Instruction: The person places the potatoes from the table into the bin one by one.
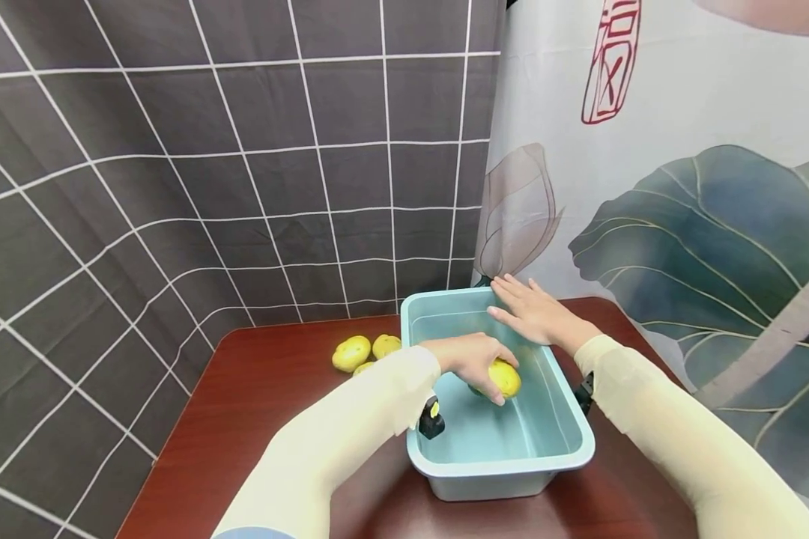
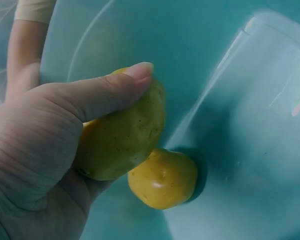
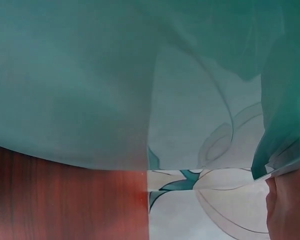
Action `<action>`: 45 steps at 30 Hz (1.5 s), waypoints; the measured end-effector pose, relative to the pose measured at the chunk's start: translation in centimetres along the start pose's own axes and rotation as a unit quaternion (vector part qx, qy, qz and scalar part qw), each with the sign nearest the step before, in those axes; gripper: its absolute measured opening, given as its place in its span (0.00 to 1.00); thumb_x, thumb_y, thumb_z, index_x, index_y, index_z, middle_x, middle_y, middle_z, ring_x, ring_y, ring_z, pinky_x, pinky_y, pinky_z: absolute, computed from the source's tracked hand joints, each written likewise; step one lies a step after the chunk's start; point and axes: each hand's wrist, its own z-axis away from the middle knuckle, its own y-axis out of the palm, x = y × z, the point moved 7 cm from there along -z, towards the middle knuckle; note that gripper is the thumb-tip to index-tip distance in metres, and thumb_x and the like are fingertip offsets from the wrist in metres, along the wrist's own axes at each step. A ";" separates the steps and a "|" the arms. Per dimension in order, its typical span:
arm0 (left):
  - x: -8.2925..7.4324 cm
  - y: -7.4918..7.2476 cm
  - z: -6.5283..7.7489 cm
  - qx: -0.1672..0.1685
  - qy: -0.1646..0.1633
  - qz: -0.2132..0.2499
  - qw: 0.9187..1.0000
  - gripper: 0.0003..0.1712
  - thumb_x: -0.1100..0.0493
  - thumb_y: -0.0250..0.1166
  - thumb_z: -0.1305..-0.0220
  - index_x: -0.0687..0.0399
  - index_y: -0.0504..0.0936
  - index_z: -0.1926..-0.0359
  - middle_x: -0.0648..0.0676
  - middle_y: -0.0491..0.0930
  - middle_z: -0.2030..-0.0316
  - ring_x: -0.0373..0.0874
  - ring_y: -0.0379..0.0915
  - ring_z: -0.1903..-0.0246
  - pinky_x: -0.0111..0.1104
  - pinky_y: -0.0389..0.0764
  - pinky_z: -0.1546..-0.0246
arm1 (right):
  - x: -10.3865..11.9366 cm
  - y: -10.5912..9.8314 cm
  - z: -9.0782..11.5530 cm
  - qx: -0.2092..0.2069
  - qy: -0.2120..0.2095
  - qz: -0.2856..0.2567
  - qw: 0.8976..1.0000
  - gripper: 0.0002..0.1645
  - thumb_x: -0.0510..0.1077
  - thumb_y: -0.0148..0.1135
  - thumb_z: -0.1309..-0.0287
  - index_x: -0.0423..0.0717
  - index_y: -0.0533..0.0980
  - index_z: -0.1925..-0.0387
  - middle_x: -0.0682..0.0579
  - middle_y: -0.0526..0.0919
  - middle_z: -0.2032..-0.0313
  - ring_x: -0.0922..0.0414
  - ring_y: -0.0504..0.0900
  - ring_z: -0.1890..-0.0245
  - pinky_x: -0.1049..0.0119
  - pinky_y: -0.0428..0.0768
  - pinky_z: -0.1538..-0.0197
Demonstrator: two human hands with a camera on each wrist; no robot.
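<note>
My left hand (image 1: 470, 359) holds a yellow potato (image 1: 505, 379) inside the light blue plastic tub (image 1: 497, 469). In the left wrist view, the thumb of the left hand (image 2: 35, 135) lies over the top of that potato (image 2: 124, 134), with most of the other fingers hidden behind it. A second potato (image 2: 163, 180) sits on the tub floor just beyond. My right hand (image 1: 538, 311) is at the tub's far right rim, its fingers extended. Only part of the right hand (image 3: 291, 205) shows at the edge of the right wrist view, beside the tub wall.
Several more potatoes (image 1: 352, 353) lie on the reddish-brown table (image 1: 270, 397), left of the tub and partly behind my left sleeve. A dark grid-patterned curtain (image 1: 337, 180) hangs behind the table, and a white curtain with lotus leaves (image 1: 708, 239) hangs on the right.
</note>
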 end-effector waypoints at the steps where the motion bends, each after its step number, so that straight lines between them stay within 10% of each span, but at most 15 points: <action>1: 0.1 0.4 -0.2 0.007 0.001 0.000 1.000 0.41 0.40 0.74 0.52 0.43 0.74 0.37 0.39 0.77 0.51 0.33 0.69 0.58 0.23 0.70 0.58 | 0.1 0.1 0.0 0.001 0.001 -0.001 1.000 0.45 0.69 0.33 0.31 0.46 0.46 0.25 0.45 0.47 0.26 0.46 0.40 0.26 0.40 0.38 0.30; 26: 0.9 1.6 -0.8 0.026 -0.014 -0.004 1.000 0.38 0.49 0.79 0.55 0.46 0.77 0.41 0.40 0.78 0.50 0.31 0.70 0.57 0.22 0.71 0.55 | 0.4 -0.3 -0.4 0.010 0.006 -0.029 1.000 0.46 0.71 0.31 0.32 0.47 0.45 0.25 0.46 0.45 0.25 0.46 0.40 0.26 0.40 0.39 0.31; 45: -0.6 2.5 -1.2 0.036 0.034 -0.010 0.999 0.35 0.51 0.79 0.55 0.47 0.79 0.43 0.40 0.77 0.56 0.33 0.69 0.59 0.21 0.70 0.58 | 0.0 0.1 0.1 0.005 0.011 -0.040 0.999 0.46 0.70 0.33 0.31 0.47 0.45 0.25 0.45 0.46 0.26 0.45 0.40 0.26 0.40 0.40 0.31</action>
